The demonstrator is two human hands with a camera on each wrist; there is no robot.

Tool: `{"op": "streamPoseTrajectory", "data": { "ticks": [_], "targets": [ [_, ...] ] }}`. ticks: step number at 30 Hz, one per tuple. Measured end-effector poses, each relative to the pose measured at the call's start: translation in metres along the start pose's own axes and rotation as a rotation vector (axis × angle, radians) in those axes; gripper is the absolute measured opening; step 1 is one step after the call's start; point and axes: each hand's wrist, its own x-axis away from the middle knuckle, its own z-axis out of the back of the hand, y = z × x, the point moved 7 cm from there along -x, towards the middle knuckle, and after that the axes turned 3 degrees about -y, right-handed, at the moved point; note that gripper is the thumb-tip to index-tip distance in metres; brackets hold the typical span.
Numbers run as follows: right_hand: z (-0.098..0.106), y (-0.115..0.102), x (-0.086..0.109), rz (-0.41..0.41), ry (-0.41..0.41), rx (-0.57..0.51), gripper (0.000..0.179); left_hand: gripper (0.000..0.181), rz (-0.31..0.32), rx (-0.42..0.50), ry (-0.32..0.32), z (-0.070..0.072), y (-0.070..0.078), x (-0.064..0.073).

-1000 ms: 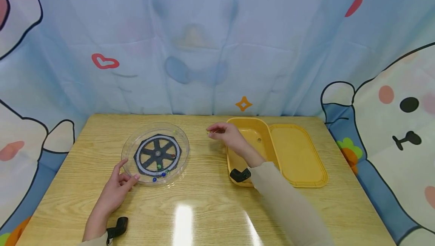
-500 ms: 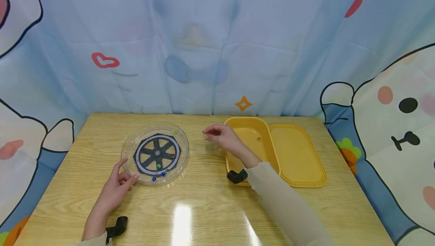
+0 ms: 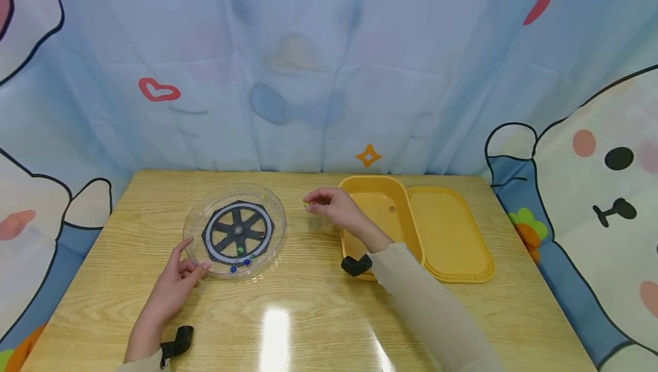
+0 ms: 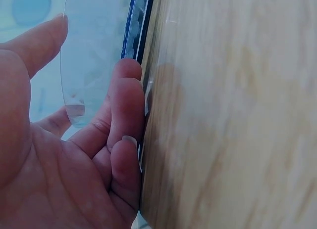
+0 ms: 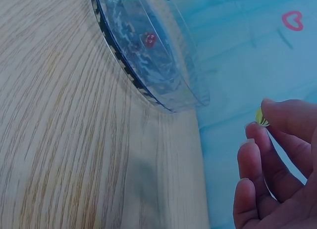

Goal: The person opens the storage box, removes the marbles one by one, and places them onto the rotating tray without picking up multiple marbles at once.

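Observation:
In the head view, my right hand (image 3: 336, 207) is raised beside the yellow tub's left rim. Between thumb and fingertip it pinches a small glass marble with a yellow swirl (image 5: 261, 117), plain in the right wrist view. On the left stands a clear round dish (image 3: 279, 212) with a dark spoked wheel pattern (image 3: 220, 229) in its base. My left hand (image 3: 175, 286) holds its near-left rim, fingers partly curled against the wall. Blue marbles (image 3: 233, 269), a green marble (image 3: 240, 251), a reddish marble (image 5: 149, 39) and a tiny yellow one (image 3: 264, 196) lie in the dish.
The yellow tub (image 3: 418, 240) holds a small amber marble (image 3: 392, 209). Right of it, a flat yellow lid (image 3: 452, 235) lies against the tub. The wooden table (image 3: 308, 315) ends at a printed blue curtain (image 3: 308, 132).
My right hand has drifted slightly left, away from the tub and toward the dish, with the marble still pinched. My left hand and the dish keep their places.

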Motion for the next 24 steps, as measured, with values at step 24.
{"op": "streamPoseTrajectory", "data": {
  "ticks": [24],
  "targets": [
    [-0.042, -0.017, -0.016, 0.119, -0.107, 0.164, 0.021, 0.079, -0.015, 0.001, -0.003, 0.0, 0.0, 0.0]
  ]
}}
